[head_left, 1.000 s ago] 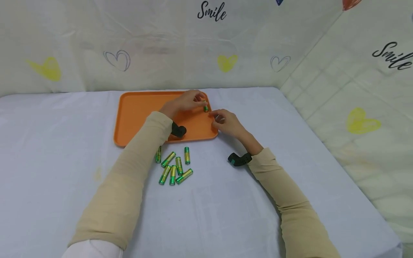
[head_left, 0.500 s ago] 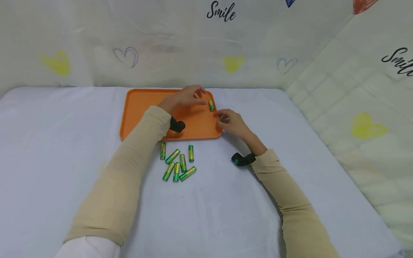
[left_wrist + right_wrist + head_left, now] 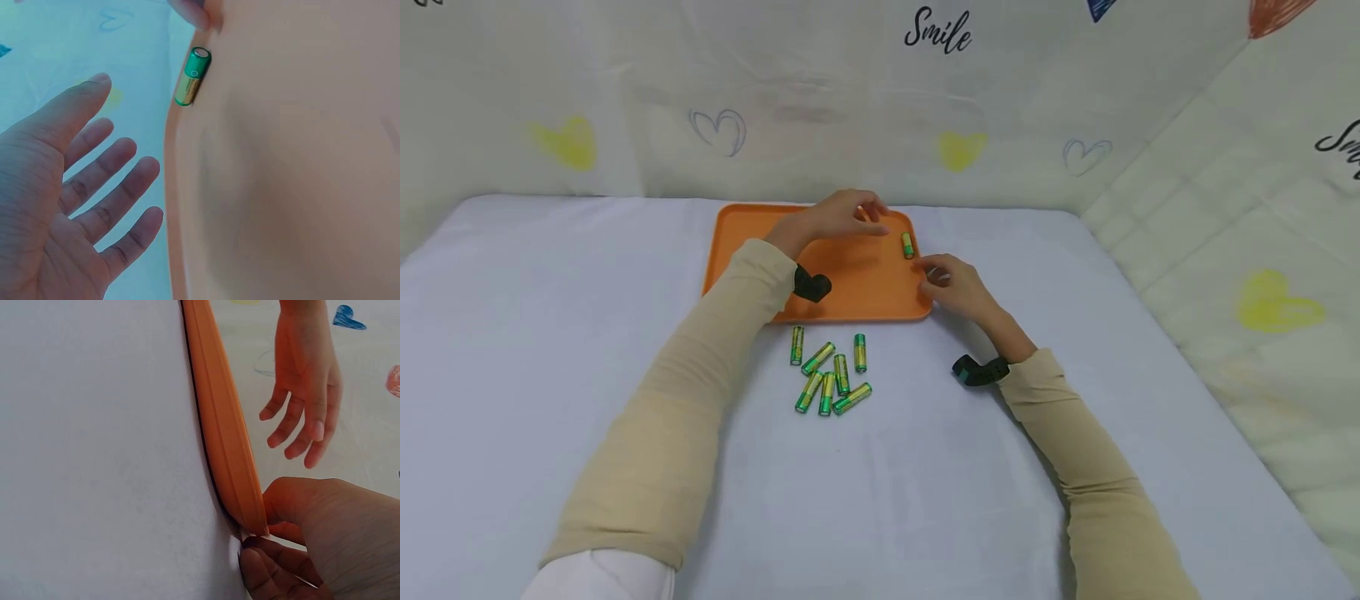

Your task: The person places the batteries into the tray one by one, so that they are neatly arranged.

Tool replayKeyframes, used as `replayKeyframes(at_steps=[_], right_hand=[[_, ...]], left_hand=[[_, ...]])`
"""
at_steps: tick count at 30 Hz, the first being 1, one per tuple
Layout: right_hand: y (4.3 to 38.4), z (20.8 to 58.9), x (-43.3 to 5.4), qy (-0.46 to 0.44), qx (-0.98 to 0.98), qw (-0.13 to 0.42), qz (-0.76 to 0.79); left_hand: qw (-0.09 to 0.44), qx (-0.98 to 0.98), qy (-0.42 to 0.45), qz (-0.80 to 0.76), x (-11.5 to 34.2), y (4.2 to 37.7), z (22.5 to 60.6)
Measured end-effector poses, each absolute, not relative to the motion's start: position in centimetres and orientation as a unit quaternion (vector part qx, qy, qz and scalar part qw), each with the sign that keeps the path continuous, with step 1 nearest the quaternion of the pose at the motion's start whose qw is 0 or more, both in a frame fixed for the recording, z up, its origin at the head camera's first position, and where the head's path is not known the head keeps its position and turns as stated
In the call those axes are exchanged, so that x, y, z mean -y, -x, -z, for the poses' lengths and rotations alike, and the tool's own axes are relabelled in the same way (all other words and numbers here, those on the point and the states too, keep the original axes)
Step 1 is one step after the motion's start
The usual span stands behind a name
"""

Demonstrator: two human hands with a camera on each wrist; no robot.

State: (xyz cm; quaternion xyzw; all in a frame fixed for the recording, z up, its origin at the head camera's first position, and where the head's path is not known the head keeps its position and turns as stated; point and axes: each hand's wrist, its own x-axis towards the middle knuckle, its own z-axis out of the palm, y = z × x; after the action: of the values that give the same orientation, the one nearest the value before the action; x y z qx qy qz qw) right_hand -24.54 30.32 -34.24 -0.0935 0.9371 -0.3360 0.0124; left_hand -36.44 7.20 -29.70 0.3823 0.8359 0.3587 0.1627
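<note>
A green and gold battery (image 3: 907, 246) lies on the orange tray (image 3: 865, 292) beside its right rim. To its left, my left hand (image 3: 842, 218) hovers above the tray with fingers spread and nothing held. The left wrist view shows that same battery near the tray's edge, apart from the open palm (image 3: 37, 219). My right hand (image 3: 955, 283) is at the tray's right side, where thumb and fingers pinch the rim; the right wrist view shows the rim (image 3: 228, 425) running down between them.
Several more green and gold batteries (image 3: 841, 375) lie loosely grouped on the white tablecloth (image 3: 880, 500) in front of the tray. Behind the table hangs a pale backdrop (image 3: 820, 67) with hearts and writing. A black wrist device (image 3: 981, 371) sits on the right arm.
My left hand has drawn back from the battery by the tray's right rim, leaving it lying there. The right hand stays at the rim. The head view has shifted slightly.
</note>
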Motion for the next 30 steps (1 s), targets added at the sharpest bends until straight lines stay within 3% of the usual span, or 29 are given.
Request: replayKeyframes(at_steps=[19,30], right_hand=[[24.3,34.5,-30.8,0.123,-0.925,-0.013,0.359],[24.7,34.4,-30.3,0.098,-0.936,0.016,0.338]], left_hand=[[0.154,-0.831,-0.403,-0.350,-6.0,34.8,28.3],[0.156,-0.827,-0.423,-0.337,-5.1,33.4,27.7]])
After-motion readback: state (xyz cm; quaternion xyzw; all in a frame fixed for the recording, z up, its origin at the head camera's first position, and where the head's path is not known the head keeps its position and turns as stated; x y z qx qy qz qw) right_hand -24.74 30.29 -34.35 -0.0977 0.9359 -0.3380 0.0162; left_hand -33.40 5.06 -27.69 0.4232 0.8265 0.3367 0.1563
